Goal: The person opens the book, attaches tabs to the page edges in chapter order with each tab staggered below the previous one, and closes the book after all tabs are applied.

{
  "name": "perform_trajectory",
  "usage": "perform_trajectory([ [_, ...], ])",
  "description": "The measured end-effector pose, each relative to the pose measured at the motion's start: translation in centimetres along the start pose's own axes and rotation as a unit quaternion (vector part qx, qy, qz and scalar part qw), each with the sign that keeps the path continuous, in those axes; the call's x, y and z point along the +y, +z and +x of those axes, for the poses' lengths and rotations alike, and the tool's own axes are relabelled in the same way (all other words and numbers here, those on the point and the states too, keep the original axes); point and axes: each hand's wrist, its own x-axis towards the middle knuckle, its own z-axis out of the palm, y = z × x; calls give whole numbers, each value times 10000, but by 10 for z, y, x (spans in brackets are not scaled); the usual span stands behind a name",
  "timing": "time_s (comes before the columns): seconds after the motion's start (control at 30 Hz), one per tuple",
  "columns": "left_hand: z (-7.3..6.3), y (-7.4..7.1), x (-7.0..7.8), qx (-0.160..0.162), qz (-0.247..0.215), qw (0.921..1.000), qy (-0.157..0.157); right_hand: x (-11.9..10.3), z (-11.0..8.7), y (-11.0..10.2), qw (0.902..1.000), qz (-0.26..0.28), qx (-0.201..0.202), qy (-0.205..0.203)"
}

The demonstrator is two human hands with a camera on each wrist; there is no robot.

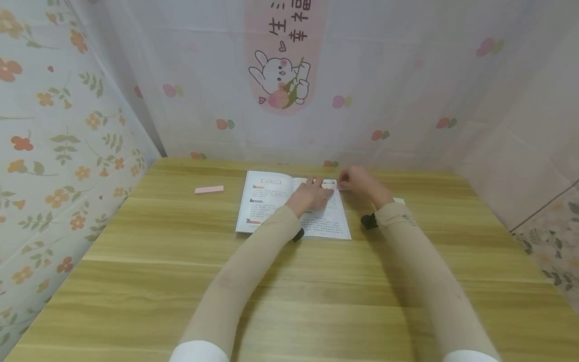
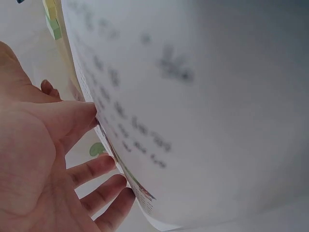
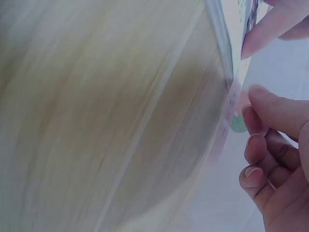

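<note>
Flower-printed curtain (image 1: 68, 151) hangs at left beside a wood-grain table (image 1: 316, 311), with a pale backdrop (image 1: 389, 70) bearing a cartoon rabbit (image 1: 280, 75) across the rear. On the table's left side lies a pink paper strip (image 1: 209, 189), well apart from an open book (image 1: 276, 198) near the table's far edge. A person in beige sleeves (image 1: 237, 274) leans both arms inward; the left hand (image 1: 312, 195) rests on the book's right page, fingers extended, gripping nothing. At that page's upper right edge is the right hand (image 1: 359, 182), fingers curled, thumb close to index finger; whether they pinch anything cannot be told. Near those fingers, the right wrist view catches a faint pinkish slip (image 3: 219, 140) by the page's edge. Beyond the right wrist sits a pale paper pad (image 1: 398, 200), partly hidden.
</note>
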Motion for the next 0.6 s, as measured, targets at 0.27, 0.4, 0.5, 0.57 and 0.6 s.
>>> perform_trajectory([
  [0.27,0,2,0,-10,240,9997,43,-8,4,10,9999,107,-106,36],
  [0.4,0,2,0,18,316,9995,57,-10,4,12,9994,282,-127,166],
  [0.5,0,2,0,57,326,9994,51,-9,7,11,9991,334,-165,178],
  [0.57,0,2,-1,63,353,9993,44,-8,9,9,9994,267,-204,124],
  [0.6,0,2,-2,62,347,9994,40,-8,10,8,9995,207,-227,91],
])
